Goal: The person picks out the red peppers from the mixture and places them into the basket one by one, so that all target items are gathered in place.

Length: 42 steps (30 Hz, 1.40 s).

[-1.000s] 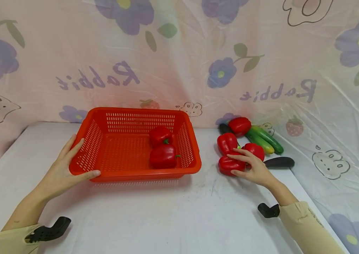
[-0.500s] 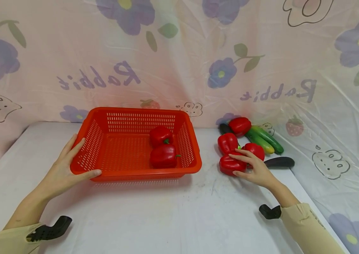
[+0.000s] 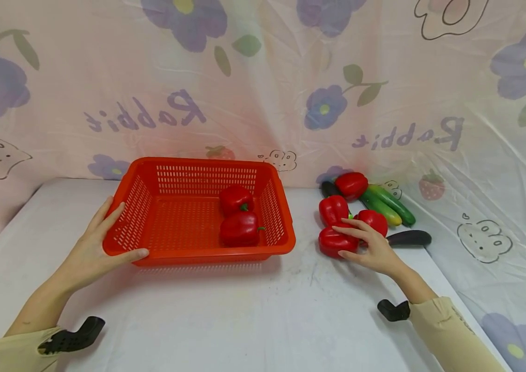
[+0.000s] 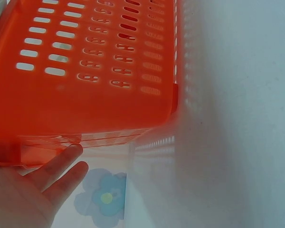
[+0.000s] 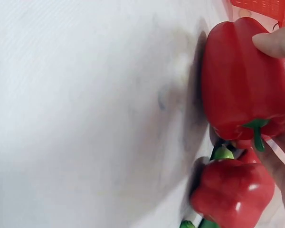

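An orange-red plastic basket (image 3: 198, 255) stands on the white table, two red bell peppers (image 3: 240, 229) lying at its right end. My left hand (image 3: 87, 253) grips the basket's near left corner, thumb along the front rim and fingers at the left side. To the right, my right hand (image 3: 374, 249) holds a red bell pepper (image 3: 337, 243) between thumb and fingers. The right wrist view shows this pepper (image 5: 244, 80) with its green stem, the thumb on its side and fingers partly hidden. Another red bell pepper (image 5: 232, 192) lies close by.
Around the right hand lie more red bell peppers (image 3: 333, 209), green cucumbers (image 3: 390, 204) and a dark eggplant (image 3: 409, 238); a second dark one (image 3: 329, 189) is partly hidden. A flower-printed curtain (image 3: 263, 103) hangs behind the table and along its right side.
Over the last half second my right hand and the bell pepper have shifted very slightly left. The left hand and basket look still.
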Motion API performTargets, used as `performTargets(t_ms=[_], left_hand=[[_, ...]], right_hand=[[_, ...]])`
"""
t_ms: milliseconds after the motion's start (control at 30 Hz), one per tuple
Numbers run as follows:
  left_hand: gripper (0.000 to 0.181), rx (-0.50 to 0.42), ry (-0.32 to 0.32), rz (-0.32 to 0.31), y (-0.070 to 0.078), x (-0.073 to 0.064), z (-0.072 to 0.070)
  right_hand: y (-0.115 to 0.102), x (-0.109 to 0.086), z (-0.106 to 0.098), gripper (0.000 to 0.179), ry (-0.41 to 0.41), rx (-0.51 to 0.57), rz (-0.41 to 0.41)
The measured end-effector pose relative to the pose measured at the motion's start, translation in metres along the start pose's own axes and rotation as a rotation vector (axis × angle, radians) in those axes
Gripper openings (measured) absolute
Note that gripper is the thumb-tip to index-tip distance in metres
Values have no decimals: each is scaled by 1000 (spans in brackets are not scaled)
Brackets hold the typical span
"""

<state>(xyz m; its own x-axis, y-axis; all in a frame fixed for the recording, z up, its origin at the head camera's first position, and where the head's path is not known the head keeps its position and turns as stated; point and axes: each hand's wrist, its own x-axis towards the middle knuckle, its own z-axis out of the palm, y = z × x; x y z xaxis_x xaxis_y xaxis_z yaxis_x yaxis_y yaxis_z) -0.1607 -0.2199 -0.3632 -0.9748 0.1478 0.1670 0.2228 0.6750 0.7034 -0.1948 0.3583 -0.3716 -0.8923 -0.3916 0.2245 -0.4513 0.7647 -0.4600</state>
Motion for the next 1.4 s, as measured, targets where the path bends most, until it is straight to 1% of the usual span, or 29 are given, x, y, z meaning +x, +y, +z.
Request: performTargets(t_ms=[200,567,867,1100,1400], left_hand=[[108,-6,-3,-1,0,0,-1],[108,-19,-3,3,2,0,2],[109,-17,3,8,2,0,0],[109,-23,-4,4,0,0,0],[109,-14,-4,2,2,-1,0]], right_hand=[[-5,5,0,62,14,13,-18],[-17,19,4,61,17,46,-5],[-25,30,8,60,22,63,-30],[-30,37,9,59,39,57,-85],[-40,45,6,61,33,73,-85]])
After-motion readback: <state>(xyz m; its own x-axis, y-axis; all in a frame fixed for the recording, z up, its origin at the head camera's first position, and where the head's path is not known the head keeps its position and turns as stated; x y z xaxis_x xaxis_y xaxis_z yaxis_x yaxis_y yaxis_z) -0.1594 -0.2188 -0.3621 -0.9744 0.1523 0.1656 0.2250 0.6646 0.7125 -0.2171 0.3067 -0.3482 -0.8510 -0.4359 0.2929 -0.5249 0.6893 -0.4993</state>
